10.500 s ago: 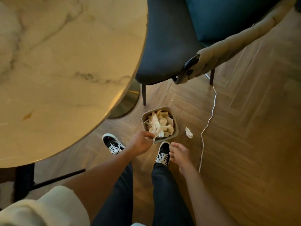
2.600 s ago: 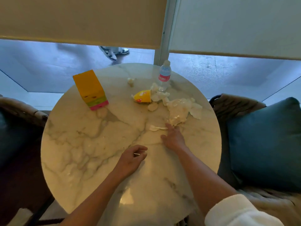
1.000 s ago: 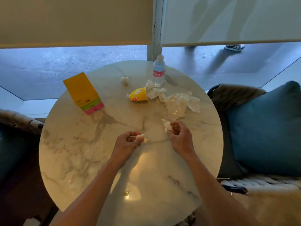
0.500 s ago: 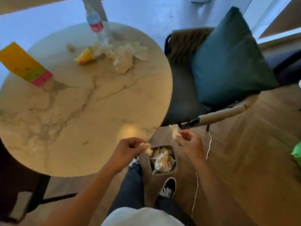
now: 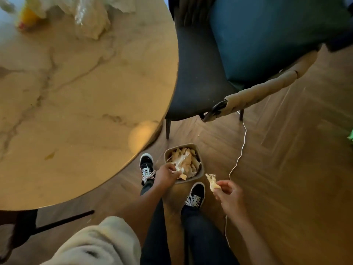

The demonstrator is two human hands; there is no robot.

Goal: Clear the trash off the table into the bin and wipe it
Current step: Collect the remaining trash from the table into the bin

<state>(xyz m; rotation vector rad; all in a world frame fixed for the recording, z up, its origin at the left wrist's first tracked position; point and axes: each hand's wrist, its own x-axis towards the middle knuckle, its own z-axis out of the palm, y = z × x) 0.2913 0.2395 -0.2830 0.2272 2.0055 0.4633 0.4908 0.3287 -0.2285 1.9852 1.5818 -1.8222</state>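
A dark chair (image 5: 196, 77) with a padded beige arm (image 5: 267, 88) was seen at the upper right of the frame, and a teal cushion (image 5: 267, 33) was set on its seat. A thin white cable (image 5: 241, 152) was trailed down across the herringbone wood floor (image 5: 296, 178) at the right. Two black sneakers with white laces (image 5: 146, 168) were planted near the lower centre.

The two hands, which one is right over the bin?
The left hand, pinching a scrap over the bin's near rim; the right hand holds its scrap beside it.
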